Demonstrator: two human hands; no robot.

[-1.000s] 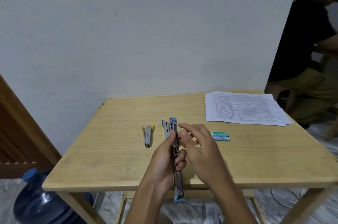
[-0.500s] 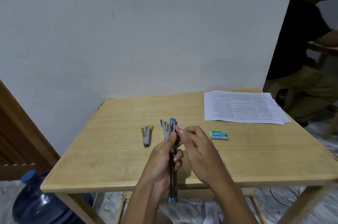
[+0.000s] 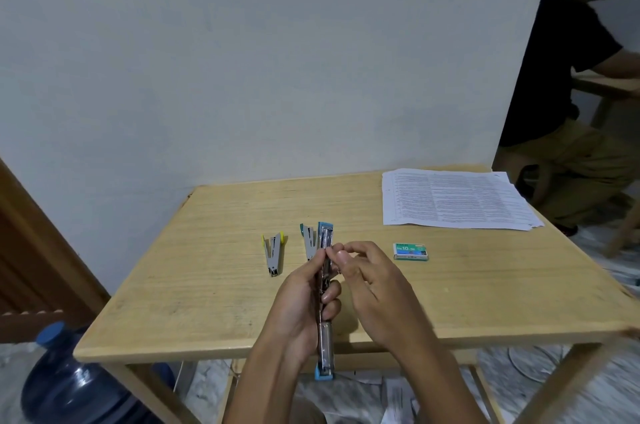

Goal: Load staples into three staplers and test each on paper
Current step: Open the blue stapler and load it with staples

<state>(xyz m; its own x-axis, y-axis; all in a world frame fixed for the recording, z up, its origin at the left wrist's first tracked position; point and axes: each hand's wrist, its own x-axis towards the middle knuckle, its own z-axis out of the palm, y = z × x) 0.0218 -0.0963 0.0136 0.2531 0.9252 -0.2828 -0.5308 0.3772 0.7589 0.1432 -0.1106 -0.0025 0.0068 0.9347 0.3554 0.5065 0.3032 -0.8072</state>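
fingertips (image 3: 341,255) of my right hand (image 3: 374,288) have closed in, now pinching at the channel of the opened blue stapler (image 3: 325,302) my left hand (image 3: 301,306) grips above the table (image 3: 207,285); loading looks underway.

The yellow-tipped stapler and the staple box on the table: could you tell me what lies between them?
In the head view, between the yellow-tipped stapler and the staple box lie a teal-tipped stapler and the opened blue stapler held in both hands.
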